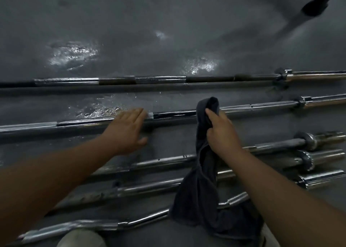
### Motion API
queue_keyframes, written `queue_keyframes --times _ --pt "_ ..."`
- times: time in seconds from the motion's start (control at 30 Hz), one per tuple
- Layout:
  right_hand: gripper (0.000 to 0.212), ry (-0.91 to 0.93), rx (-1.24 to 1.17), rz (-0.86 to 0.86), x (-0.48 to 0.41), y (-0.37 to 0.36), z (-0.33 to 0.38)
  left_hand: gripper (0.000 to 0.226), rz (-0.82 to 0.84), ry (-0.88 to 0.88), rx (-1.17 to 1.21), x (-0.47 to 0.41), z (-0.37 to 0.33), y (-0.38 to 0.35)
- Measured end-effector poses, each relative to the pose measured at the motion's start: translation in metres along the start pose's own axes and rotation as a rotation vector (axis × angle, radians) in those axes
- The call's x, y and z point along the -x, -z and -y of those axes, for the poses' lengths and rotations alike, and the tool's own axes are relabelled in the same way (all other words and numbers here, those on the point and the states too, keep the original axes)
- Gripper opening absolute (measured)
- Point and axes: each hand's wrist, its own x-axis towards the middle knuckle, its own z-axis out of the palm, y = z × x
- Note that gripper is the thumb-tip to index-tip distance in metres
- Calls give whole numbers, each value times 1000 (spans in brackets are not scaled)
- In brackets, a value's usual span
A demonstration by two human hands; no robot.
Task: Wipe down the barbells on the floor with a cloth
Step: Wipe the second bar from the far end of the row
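Observation:
Several chrome barbells lie side by side on the grey floor. The farthest bar (159,80) runs across the whole view. Over the second bar (174,114) my left hand (127,129) stretches flat with straight fingers; the blur hides whether it touches the steel. My right hand (221,129) grips a dark grey cloth (198,190) just above that same bar, and the cloth hangs down over the nearer bars. Closer to me lie a third bar (168,159), a fourth bar (149,187) and a curved bar (142,219).
Wet, shiny patches (73,55) mark the floor beyond the bars. A black object (318,3) juts in at the top right corner. Thick sleeve ends (318,179) of the near bars cluster at the right. My knee (82,239) shows at the bottom edge.

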Motion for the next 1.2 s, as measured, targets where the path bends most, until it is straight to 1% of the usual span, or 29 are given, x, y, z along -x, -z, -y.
queue_keyframes --times 0.1,0.17,0.2,0.27,0.33,0.4,0.43,0.47,0.53,0.57,0.6,0.63,0.7,0.73,0.77,0.8,0.83,0.9,0.93,0.97,1.0,1.03,1.1,1.17,1.2 --pt "70 -72 -2 29 -30 -22 -3 87 -34 29 -3 -18 2 -19" --pt "69 -136 -2 -9 -42 -38 11 80 -88 52 3 -27 5 -24" --pt "69 -125 -22 -31 -47 -47 24 76 -104 59 6 -33 8 -23" --pt "70 11 -61 4 -54 -67 59 71 -114 57 13 -50 17 -13" --pt "72 174 -35 78 -62 -78 79 73 -86 30 30 -67 30 -2" --pt "72 250 46 59 -76 -66 68 79 -64 -23 44 -76 44 6" --pt "71 229 86 13 -84 -56 52 81 -55 -48 30 -76 48 7" --pt "69 149 120 -51 -91 -44 33 85 -49 -66 1 -72 51 6" --pt "65 -65 154 -158 -96 -30 9 99 -11 -56 -54 -62 48 2" --pt "63 -101 148 -168 -94 -33 14 105 21 -29 -77 -60 43 2" --pt "61 -63 123 -143 -90 -42 28 105 55 9 -86 -64 36 3" --pt "60 24 94 -92 -84 -53 47 100 70 50 -72 -71 29 6" --pt "63 191 58 39 -72 -71 83 74 69 115 33 -88 21 14" --pt "65 249 65 82 -69 -74 92 61 88 136 88 -93 21 19" --pt "65 284 98 99 -69 -72 91 53 105 134 126 -94 23 23" --pt "66 284 138 85 -72 -65 83 52 100 115 149 -92 24 24" --pt "68 241 171 62 -76 -57 68 59 100 93 157 -86 24 24" --pt "70 51 179 -25 -83 -39 28 76 80 77 187 -67 20 25" --pt "70 -51 167 -70 -83 -31 13 77 51 71 222 -59 18 23" --pt "69 -111 155 -95 -80 -28 5 74 16 66 254 -52 15 20" --pt "68 -122 145 -97 -74 -29 7 67 -24 65 274 -49 14 17" --pt "67 -87 126 -79 -66 -35 19 61 -65 71 279 -48 13 15" --pt "65 86 117 32 -46 -52 52 55 -107 109 291 -47 14 12" --pt "66 244 148 137 -27 -63 69 64 -69 109 274 -44 14 6" --pt "67 273 165 140 -26 -62 65 71 -34 89 232 -40 14 2"
